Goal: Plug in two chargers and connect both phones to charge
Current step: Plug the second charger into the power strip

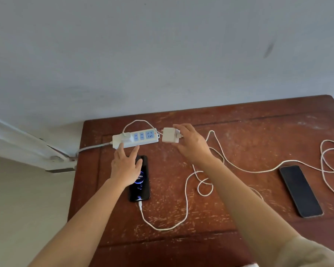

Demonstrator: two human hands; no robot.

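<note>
A white power strip [143,138] lies near the far left of the wooden table [239,120]. One white charger [126,137] sits plugged into its left end. Its cable [162,228] loops to a black phone [141,189] whose lit screen shows 96%. My left hand [124,164] rests with fingers spread against the strip's near edge, above that phone. My right hand [192,144] holds a second white charger [169,135] just right of the strip, prongs pointing right. A second phone [301,191], screen dark, lies at the right with no cable in it.
The second charger's long white cable [258,171] snakes across the table and coils at the right edge [330,160]. The strip's grey cord [93,147] drops off the table's left side. A pale wall stands behind the table.
</note>
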